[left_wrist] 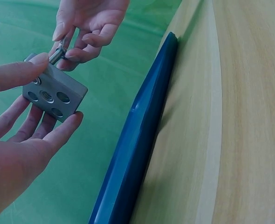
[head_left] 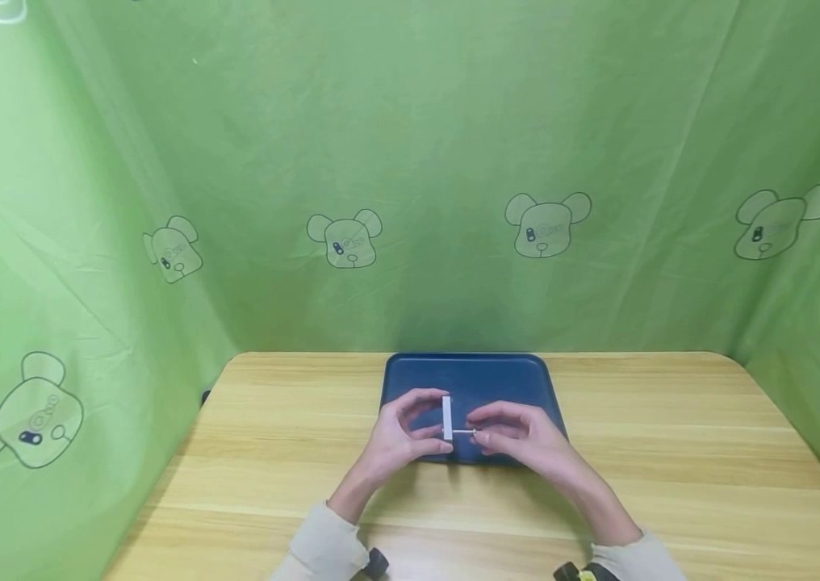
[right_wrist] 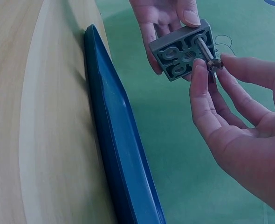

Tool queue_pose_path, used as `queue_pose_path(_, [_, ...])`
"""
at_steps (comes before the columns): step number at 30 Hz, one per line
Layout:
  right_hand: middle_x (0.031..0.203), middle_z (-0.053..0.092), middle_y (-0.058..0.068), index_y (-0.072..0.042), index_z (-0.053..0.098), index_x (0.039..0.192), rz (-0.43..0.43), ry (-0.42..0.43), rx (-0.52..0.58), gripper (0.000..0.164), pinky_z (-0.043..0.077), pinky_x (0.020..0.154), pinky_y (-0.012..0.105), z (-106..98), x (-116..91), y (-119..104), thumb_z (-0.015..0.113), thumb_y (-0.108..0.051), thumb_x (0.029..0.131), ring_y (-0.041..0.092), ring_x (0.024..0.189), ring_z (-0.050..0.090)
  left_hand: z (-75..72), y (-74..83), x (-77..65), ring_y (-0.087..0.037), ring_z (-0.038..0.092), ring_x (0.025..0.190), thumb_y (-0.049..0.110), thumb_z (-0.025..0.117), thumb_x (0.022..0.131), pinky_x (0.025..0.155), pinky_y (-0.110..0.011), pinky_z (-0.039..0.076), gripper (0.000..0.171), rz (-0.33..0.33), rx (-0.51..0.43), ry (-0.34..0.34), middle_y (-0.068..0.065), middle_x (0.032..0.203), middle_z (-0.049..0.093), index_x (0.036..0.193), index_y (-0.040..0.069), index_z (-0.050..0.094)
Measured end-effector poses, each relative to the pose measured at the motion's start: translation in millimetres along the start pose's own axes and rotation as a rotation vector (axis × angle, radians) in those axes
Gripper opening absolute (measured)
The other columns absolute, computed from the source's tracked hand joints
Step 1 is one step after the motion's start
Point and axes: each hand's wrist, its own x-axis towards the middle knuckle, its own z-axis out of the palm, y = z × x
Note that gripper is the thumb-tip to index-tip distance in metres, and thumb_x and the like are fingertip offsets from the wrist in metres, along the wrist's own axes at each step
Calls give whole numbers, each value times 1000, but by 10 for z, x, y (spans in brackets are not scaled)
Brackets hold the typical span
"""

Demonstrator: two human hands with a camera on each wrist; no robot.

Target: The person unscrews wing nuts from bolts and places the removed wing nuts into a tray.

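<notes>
A grey square metal block (left_wrist: 72,86) with several round holes is held by its edges in my left hand (head_left: 394,432), thumb on one side and fingers on the opposite one. From a corner hole on the block's recessed face juts a threaded bolt (right_wrist: 204,49), roughly square to that face. My right hand (head_left: 529,436) pinches the bolt's head end between thumb and fingertips. Seen from the head, the block (head_left: 447,418) is edge-on, with the bolt spanning the gap between the hands. Both hands are raised above a blue tray (head_left: 468,373).
The tray lies on a light wooden table (head_left: 294,428) near its far edge. Green curtains (head_left: 439,145) with printed bear heads hang behind the table and on both sides. Dark straps sit at both light sleeves (head_left: 323,545).
</notes>
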Motion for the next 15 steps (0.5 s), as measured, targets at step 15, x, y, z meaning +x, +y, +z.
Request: queue_pose_path(15, [119, 64, 36, 13, 60, 128, -2, -6, -10, 37, 65, 86, 35, 16, 16, -2, 69, -4, 96, 26, 103, 73, -4, -3, 1, -29, 54, 133, -19, 78, 75, 106, -46, 55, 67, 1, -9, 0, -17, 139, 59, 136, -4, 57])
